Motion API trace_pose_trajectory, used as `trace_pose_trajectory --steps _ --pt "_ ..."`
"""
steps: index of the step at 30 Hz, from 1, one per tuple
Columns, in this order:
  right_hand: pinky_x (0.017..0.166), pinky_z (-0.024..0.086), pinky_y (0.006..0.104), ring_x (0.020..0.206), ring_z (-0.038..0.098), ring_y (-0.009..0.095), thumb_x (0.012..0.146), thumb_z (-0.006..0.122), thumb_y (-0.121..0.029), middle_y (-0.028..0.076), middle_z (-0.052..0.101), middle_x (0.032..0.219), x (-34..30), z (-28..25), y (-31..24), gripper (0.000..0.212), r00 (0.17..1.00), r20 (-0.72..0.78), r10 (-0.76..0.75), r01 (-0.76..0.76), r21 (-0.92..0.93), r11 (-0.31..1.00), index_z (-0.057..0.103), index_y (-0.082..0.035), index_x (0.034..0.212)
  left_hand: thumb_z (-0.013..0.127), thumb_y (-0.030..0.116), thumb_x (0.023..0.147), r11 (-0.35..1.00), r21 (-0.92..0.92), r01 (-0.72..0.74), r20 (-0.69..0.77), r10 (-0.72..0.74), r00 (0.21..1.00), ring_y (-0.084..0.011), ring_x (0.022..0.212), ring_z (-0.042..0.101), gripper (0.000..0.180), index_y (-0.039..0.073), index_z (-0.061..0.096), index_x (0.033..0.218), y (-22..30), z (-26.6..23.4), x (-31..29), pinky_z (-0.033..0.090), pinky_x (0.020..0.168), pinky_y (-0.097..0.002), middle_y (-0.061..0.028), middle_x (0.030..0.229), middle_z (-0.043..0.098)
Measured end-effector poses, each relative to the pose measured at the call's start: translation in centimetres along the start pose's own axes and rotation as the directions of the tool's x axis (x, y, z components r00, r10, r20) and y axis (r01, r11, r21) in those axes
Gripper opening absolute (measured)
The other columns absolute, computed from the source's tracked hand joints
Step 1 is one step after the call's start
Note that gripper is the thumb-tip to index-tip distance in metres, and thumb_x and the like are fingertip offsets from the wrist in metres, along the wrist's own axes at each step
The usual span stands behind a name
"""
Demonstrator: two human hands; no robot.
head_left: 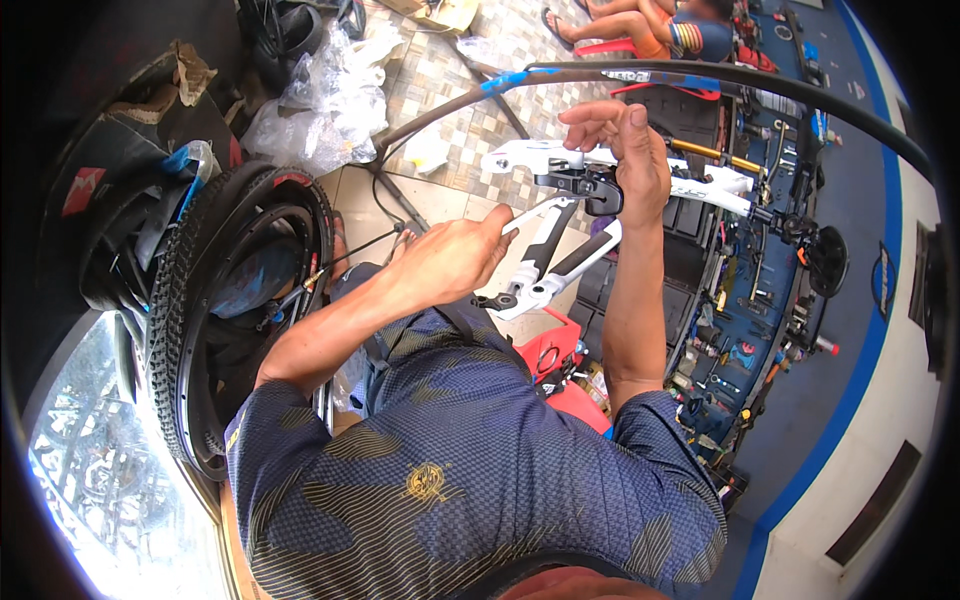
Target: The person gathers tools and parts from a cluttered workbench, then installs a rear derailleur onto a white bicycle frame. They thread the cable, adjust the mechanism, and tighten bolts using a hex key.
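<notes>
My left hand (455,255) is closed round the end of a slim, light-coloured tool (535,214) that looks like a wrench. Its far end reaches a black clamp-like part (603,195) on a white bicycle frame (710,190). My right hand (635,160) is raised beside that black part, thumb up and fingers apart. No object shows in its fingers, though its palm side is partly hidden. Below the tool, white frame tubes with black sections (560,262) slant down toward my waist.
A dark curved tube (440,108) with blue tape arches above the frame. Bicycle tyres and rims (170,330) stand at left, beside crumpled clear plastic (330,105). A blue tool board (765,290) carries many tools at right. Another person (655,35) sits at the far top.
</notes>
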State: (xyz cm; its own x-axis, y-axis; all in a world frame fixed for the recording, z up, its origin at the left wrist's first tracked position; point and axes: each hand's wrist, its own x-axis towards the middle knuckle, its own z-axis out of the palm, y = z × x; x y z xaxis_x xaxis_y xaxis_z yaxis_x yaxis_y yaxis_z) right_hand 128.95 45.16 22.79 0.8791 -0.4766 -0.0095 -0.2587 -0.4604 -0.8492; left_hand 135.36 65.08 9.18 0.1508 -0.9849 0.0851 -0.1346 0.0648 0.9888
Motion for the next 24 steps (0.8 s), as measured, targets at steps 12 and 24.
trace_pose_trajectory --steps 12,24 --pt "0.077 0.044 0.0284 0.081 0.062 0.013 0.113 0.035 -0.048 0.01 0.072 0.085 -0.1 0.0 0.0 0.065 0.999 -0.039 0.022 -0.022 -0.002 1.0 0.077 0.002 0.107 0.054 0.019 0.106 0.998 0.065 -0.002 -0.001 0.002 1.0 -0.05 0.072 0.066 0.02 0.002 0.049 0.113 -0.1 -0.6 0.1 0.049 0.061 -0.0588 -0.0253 0.071 0.065" --pt "0.078 0.046 0.0293 0.083 0.064 0.015 0.113 0.038 -0.047 0.012 0.073 0.09 0.0 -0.1 0.4 0.064 0.998 -0.026 0.051 -0.049 0.058 0.997 0.073 0.006 0.109 0.054 0.014 0.099 0.974 0.191 -0.124 0.021 0.122 0.992 -0.0481 0.063 0.066 0.018 0.0 0.053 0.11 -1.3 -3.1 1.3 0.05 0.058 -0.0588 -0.0239 0.062 0.062"
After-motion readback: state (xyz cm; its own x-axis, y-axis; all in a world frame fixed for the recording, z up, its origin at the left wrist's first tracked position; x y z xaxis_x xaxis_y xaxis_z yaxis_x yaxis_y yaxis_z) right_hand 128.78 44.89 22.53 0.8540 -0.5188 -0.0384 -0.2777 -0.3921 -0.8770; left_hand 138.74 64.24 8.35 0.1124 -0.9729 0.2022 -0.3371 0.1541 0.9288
